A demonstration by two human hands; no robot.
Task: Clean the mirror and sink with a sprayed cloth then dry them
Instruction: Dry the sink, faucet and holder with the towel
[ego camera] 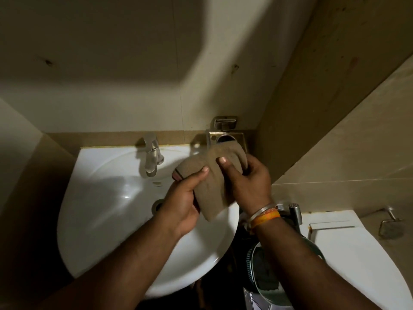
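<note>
A folded brown cloth (pixel 212 175) hangs over the right side of the white sink (pixel 107 209). My left hand (pixel 185 198) grips its left fold, thumb on top. My right hand (pixel 248 182) grips the right fold, thumb pressed on the cloth's middle. A chrome tap (pixel 152 157) stands at the back of the basin, and the drain (pixel 157 205) shows just left of my left hand. No mirror or spray bottle is in sight.
A metal soap holder (pixel 225 137) sits on the wall ledge behind the cloth. To the right is a white toilet cistern (pixel 348 253) with a chrome jet spray (pixel 295 213) beside it. A green bucket (pixel 268 276) stands below my right forearm. Tiled walls close in on both sides.
</note>
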